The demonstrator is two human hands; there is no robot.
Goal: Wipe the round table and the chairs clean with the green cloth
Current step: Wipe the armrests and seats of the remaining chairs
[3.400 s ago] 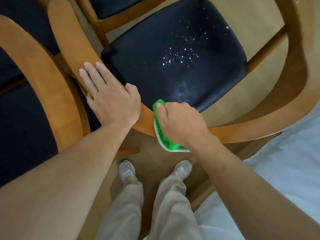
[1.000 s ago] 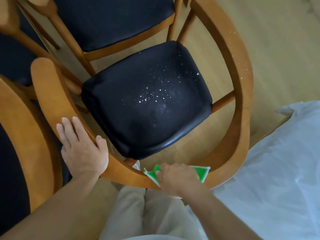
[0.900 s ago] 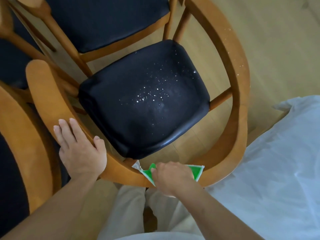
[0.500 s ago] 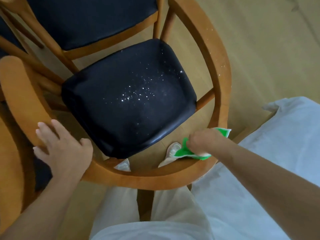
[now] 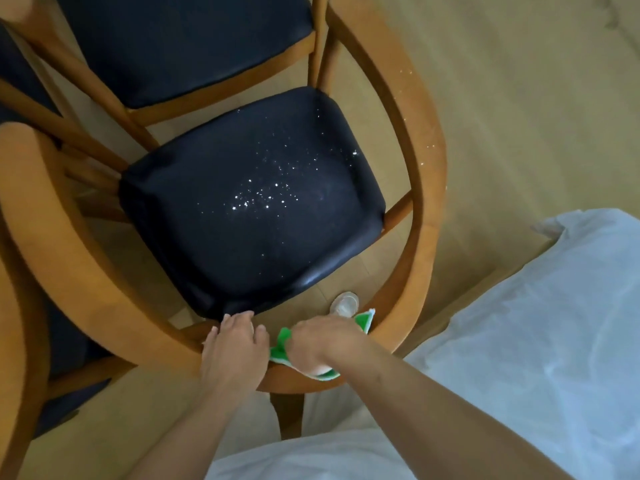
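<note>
Below me stands a wooden chair with a curved backrest rail [image 5: 424, 216] and a black padded seat [image 5: 249, 206] dotted with white crumbs. My right hand [image 5: 320, 342] presses the green cloth [image 5: 362, 320] onto the near part of the rail. My left hand [image 5: 235, 348] lies flat on the same rail just to the left, its fingers curled over the inner edge and almost touching the cloth. The round table is out of view.
A second chair with a black seat [image 5: 187, 43] stands behind the first. Another wooden chair back [image 5: 14, 306] curves along the left edge. A white sheet [image 5: 540, 323] covers something at the right. My shoe [image 5: 344, 304] shows on the wooden floor [image 5: 519, 98] under the rail.
My right hand slid the cloth along the rail to the right, then back toward the middle. My left hand moved right along the rail and now sits next to the cloth.
</note>
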